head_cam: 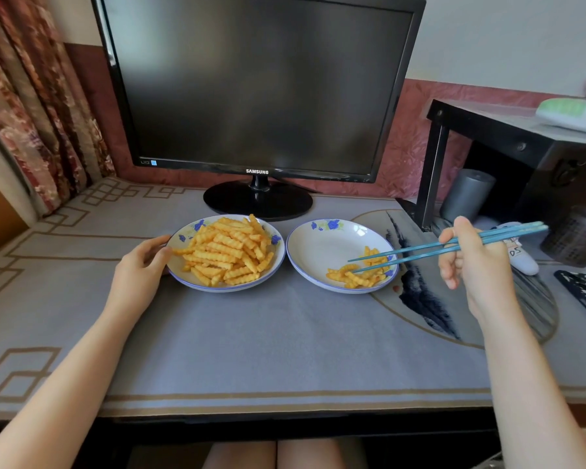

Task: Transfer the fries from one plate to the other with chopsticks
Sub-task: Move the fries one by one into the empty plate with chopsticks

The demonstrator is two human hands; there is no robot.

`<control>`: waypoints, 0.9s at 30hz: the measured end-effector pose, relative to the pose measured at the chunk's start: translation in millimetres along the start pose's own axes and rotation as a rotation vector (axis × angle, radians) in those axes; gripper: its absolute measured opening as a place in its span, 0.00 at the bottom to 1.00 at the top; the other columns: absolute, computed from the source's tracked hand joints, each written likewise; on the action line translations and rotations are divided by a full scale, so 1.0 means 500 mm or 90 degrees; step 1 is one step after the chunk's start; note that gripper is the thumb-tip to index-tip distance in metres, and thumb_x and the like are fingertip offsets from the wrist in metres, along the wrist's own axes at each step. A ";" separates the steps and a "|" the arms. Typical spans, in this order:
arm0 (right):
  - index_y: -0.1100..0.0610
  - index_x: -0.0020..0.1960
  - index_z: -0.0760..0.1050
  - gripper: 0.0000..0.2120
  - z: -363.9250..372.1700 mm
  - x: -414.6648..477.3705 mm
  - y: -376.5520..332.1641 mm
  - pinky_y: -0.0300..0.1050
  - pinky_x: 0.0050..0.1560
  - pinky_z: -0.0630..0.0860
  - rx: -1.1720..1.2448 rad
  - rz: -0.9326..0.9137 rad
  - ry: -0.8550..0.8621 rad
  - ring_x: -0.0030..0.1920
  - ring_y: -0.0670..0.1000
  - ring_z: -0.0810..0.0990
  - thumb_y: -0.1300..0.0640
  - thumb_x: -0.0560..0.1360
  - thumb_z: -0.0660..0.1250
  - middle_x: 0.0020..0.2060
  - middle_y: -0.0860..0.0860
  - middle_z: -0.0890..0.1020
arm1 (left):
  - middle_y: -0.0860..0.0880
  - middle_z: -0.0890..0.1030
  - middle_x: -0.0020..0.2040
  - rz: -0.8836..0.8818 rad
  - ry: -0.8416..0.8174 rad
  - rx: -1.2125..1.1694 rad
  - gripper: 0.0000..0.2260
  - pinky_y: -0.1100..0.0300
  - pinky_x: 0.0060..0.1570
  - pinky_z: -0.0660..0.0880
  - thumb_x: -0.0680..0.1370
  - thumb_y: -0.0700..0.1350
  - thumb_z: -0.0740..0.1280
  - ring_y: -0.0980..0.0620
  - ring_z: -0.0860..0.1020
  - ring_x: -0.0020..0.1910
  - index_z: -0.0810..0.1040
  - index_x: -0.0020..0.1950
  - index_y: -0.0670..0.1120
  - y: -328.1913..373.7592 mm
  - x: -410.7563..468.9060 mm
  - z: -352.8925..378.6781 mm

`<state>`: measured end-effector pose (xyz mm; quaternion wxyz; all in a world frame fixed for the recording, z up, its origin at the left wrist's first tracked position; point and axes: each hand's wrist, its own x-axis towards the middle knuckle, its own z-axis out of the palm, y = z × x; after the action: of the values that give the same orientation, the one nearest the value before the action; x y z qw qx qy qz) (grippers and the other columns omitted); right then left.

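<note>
Two white plates with blue flower rims sit side by side on the desk. The left plate [183, 277] carries a big heap of crinkle-cut fries [229, 252]. A small pile of fries [359, 274] lies at the near right side of the right plate [313, 252]. My left hand [142, 269] holds the left plate's left rim, thumb on the edge. My right hand [471, 258] grips a pair of teal chopsticks [447, 247]. Their tips are slightly apart over the small pile, with no fry between them.
A black monitor [257, 86] on a round stand rises just behind the plates. A black shelf [508, 137] stands at the right, with a grey cylinder [467, 194], a dark mesh cup [575, 236] and a white object around it. Curtains hang at the left.
</note>
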<state>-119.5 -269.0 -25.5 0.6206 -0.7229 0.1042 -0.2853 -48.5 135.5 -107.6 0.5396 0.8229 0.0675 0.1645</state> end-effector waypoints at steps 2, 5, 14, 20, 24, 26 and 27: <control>0.57 0.37 0.72 0.17 0.005 0.001 0.002 0.35 0.19 0.59 0.001 -0.006 -0.003 0.16 0.48 0.62 0.53 0.82 0.55 0.15 0.52 0.69 | 0.48 0.82 0.53 0.001 0.001 -0.002 0.13 0.52 0.59 0.74 0.81 0.43 0.62 0.49 0.80 0.47 0.78 0.63 0.46 0.000 -0.001 0.000; 0.58 0.37 0.71 0.18 0.011 0.005 0.000 0.34 0.19 0.59 0.003 0.005 -0.010 0.15 0.48 0.62 0.53 0.82 0.55 0.15 0.51 0.69 | 0.49 0.82 0.53 0.004 0.001 0.007 0.13 0.51 0.59 0.74 0.81 0.43 0.62 0.49 0.81 0.47 0.78 0.64 0.47 0.000 -0.001 -0.001; 0.57 0.35 0.68 0.19 0.027 0.007 0.007 0.34 0.18 0.59 0.050 0.047 0.018 0.14 0.49 0.64 0.51 0.82 0.56 0.15 0.53 0.71 | 0.48 0.82 0.54 0.003 -0.003 0.005 0.13 0.51 0.60 0.74 0.81 0.43 0.62 0.49 0.81 0.49 0.78 0.63 0.48 -0.002 0.001 -0.002; 0.57 0.36 0.68 0.17 0.047 -0.004 -0.002 0.35 0.19 0.62 0.121 0.041 0.059 0.16 0.49 0.67 0.52 0.82 0.56 0.15 0.51 0.71 | 0.48 0.82 0.54 0.005 -0.001 -0.001 0.13 0.53 0.58 0.74 0.81 0.43 0.62 0.50 0.81 0.47 0.78 0.63 0.47 -0.002 0.000 -0.001; 0.57 0.36 0.67 0.17 0.087 -0.018 -0.013 0.35 0.19 0.61 0.167 0.046 0.049 0.16 0.49 0.67 0.53 0.82 0.57 0.16 0.52 0.71 | 0.48 0.82 0.53 0.008 0.000 -0.003 0.12 0.52 0.58 0.75 0.81 0.43 0.62 0.51 0.81 0.47 0.78 0.63 0.47 -0.001 0.001 0.000; 0.57 0.36 0.67 0.17 0.116 -0.028 -0.021 0.34 0.19 0.61 0.191 0.052 0.033 0.15 0.50 0.67 0.53 0.82 0.57 0.16 0.52 0.71 | 0.48 0.82 0.53 0.008 0.002 -0.001 0.12 0.52 0.58 0.75 0.81 0.42 0.62 0.51 0.80 0.47 0.78 0.63 0.47 -0.001 0.001 0.000; 0.58 0.36 0.67 0.17 0.132 -0.034 -0.024 0.34 0.19 0.61 0.202 0.054 0.024 0.15 0.50 0.66 0.53 0.82 0.57 0.16 0.52 0.70 | 0.48 0.82 0.53 0.006 0.001 -0.002 0.12 0.52 0.58 0.75 0.81 0.42 0.62 0.51 0.81 0.47 0.78 0.63 0.47 -0.002 0.001 -0.001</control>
<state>-99.8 -202.6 -23.1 0.7365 -0.6054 0.0999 -0.2849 -48.0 136.4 -108.0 0.5403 0.8221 0.0641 0.1680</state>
